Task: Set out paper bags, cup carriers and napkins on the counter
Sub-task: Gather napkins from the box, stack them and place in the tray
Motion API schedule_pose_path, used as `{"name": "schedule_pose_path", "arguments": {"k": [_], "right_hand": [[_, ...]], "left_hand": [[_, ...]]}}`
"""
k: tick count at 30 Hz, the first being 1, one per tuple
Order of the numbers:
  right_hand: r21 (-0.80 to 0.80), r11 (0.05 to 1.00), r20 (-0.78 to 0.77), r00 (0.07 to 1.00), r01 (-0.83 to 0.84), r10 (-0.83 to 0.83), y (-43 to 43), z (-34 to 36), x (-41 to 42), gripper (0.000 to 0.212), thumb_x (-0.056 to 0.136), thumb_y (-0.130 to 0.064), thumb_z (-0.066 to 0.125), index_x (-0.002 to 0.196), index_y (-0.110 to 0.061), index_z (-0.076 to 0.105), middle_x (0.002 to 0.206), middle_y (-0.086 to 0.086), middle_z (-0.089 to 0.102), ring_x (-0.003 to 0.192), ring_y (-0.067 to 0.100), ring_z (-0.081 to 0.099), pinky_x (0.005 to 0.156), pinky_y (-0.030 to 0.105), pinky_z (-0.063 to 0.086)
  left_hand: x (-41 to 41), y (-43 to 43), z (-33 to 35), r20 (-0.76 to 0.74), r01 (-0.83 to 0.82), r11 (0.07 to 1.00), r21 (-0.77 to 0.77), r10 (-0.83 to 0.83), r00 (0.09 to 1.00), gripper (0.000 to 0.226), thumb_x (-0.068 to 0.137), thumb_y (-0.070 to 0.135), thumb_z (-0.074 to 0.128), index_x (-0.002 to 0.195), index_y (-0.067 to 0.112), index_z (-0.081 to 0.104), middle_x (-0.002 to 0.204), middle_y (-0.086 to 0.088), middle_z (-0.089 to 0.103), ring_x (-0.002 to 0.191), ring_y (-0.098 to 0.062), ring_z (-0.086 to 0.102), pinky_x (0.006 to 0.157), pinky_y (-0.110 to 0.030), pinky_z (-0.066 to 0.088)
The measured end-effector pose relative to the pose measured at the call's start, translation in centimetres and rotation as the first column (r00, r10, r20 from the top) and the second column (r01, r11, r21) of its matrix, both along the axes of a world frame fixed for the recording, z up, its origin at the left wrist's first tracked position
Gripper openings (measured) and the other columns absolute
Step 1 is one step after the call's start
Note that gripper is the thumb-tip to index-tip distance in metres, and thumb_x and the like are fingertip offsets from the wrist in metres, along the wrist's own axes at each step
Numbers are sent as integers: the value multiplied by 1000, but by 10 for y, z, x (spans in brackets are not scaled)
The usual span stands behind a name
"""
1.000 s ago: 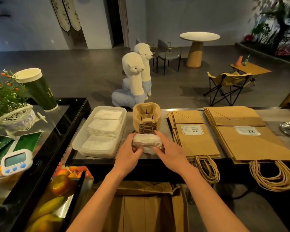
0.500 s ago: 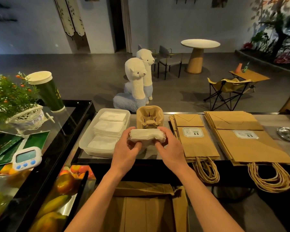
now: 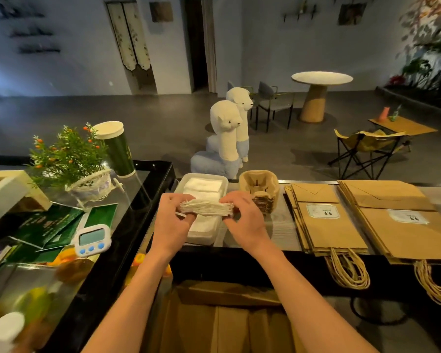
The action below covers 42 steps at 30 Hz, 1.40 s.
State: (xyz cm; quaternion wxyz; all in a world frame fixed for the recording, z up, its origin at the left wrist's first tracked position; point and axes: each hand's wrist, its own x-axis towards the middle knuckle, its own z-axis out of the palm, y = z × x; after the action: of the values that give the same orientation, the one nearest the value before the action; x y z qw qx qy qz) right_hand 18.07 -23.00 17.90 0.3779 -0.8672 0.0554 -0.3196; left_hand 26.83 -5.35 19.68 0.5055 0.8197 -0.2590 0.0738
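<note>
1. Left hand (image 3: 172, 220): fingers curled round the left end of a stack of white napkins (image 3: 206, 207), thumb on top and fingertips underneath.
2. Right hand (image 3: 245, 220): pinches the right end of the same stack, thumb above and fingers tucked below.
3. The stack is held level between the two hands, lifted off the tabletop (image 3: 283, 233), above the near half of a white plastic tray (image 3: 201, 240). Its edges look slightly fanned.
4. The tray sits on the tabletop and already holds more folded napkins (image 3: 203, 186), visible at its far end. The near end is partly hidden by the hands.
5. Cup carriers (image 3: 259, 184): a nested brown pulp stack lying on its side, just right of the tray and near the right hand's knuckles.
6. Smaller paper bags (image 3: 323, 230): a flat pile right of the carriers, with a white label on top and twine handles hanging over the near edge.
7. Larger paper bags (image 3: 402, 233): a second flat pile further right, also labelled, handles likewise over the edge.
8. On the glass case to the left: a white digital timer (image 3: 92, 240), a small plant in a white basket (image 3: 69, 159) and a tall green cup (image 3: 117, 149) with a pale lid.
9. Below the tabletop, between the forearms: an open cardboard box (image 3: 227, 322).
</note>
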Motion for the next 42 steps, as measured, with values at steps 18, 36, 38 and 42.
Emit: {"name": "schedule_pose_path", "arguments": {"k": [18,36,38,42], "right_hand": [[-199,979,-208,978,-52,9,25,-23,32,34,89,-9,65,121,-23,68,128,-7,55,112,10,56,87,14,44],[-434,898,-336,938,-72,-87,30,-11,29,30,101,-46,46,102,-28,70,116,-12,64,112,9,52,110,35,33],[-425,905,-251,961,-3,-115,32,-10,33,25,101,-41,51,105,-26,70,115,-10,64,110,10,54,105,35,39],[-428,903,-325,926,36,-190,36,-9,40,31,100,-36,53,128,-26,63,144,-3,51,130,18,43,111,37,35]], "left_hand": [[38,25,-19,15,-123,940,319,125,992,29,91,16,69,118,27,69,122,6,63,109,-20,63,93,-40,50],[36,19,-37,212,-65,916,397,-22,977,7,93,29,63,91,26,70,112,13,67,112,-8,59,102,-25,28],[35,18,-34,222,-63,933,353,-18,975,9,91,24,65,100,24,69,118,10,65,117,-9,56,105,-28,30],[39,16,-30,246,-15,895,446,-106,963,19,94,16,58,107,23,69,127,8,62,125,-10,53,114,-30,28]]}}
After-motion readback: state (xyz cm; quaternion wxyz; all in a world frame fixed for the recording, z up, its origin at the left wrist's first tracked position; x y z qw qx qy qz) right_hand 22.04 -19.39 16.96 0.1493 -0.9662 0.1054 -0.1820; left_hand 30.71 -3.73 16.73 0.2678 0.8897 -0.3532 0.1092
